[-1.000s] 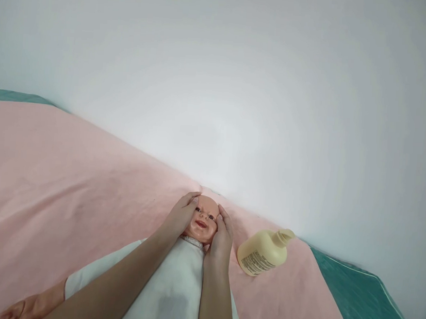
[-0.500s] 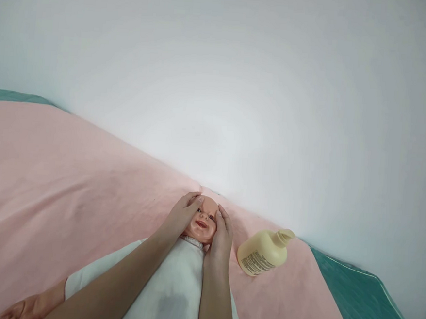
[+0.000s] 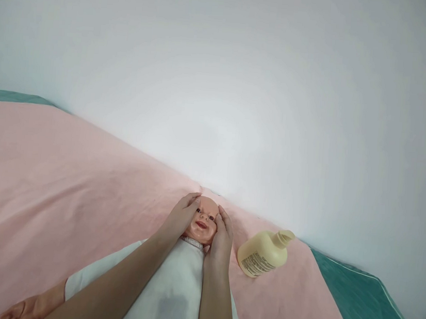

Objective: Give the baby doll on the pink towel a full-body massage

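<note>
A baby doll [image 3: 201, 225] in a white top [image 3: 179, 278] lies on its back on a pink cloth [image 3: 99, 171], its head towards the wall. My left hand [image 3: 182, 216] rests along the left side of the doll's head, fingertips at its temple. On the opposite side my right hand [image 3: 223, 233] cups the cheek and temple. Between the two hands the doll's head is held, its face uncovered. Just right of my right hand stands a yellow pump bottle [image 3: 263, 253] with printed text on its side.
A pale wall [image 3: 218, 82] rises behind the cloth. Green fabric [image 3: 367, 296] shows at the lower right, with another strip at the far left edge. The doll's arm [image 3: 38, 303] stretches out at the lower left.
The thumb of my left hand has shifted slightly towards the side of the doll's head. Otherwise the hands, doll and bottle stay nearly in place.
</note>
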Available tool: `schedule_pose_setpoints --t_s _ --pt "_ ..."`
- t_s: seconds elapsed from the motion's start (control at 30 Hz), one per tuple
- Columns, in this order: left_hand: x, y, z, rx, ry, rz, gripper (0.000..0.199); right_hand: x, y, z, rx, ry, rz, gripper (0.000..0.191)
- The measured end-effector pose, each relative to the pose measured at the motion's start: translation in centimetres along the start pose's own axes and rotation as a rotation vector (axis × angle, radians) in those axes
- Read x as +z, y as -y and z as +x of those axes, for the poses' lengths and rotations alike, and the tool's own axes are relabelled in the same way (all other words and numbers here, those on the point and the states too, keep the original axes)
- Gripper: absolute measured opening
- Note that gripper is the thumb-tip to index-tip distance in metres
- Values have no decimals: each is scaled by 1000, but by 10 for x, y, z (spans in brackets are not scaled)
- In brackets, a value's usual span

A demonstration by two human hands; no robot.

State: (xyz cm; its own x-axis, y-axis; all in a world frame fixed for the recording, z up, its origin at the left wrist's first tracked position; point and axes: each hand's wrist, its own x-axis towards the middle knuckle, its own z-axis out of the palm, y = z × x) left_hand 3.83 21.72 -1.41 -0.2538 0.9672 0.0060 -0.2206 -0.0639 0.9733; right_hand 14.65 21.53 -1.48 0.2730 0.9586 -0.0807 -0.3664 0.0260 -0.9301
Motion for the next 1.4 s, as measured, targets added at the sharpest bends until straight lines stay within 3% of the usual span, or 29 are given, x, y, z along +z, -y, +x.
schedule_pose_setpoints --t_s 1.4 --pt "1 1 0 26 17 19 36 2 3 -3 18 -25 -12 51"
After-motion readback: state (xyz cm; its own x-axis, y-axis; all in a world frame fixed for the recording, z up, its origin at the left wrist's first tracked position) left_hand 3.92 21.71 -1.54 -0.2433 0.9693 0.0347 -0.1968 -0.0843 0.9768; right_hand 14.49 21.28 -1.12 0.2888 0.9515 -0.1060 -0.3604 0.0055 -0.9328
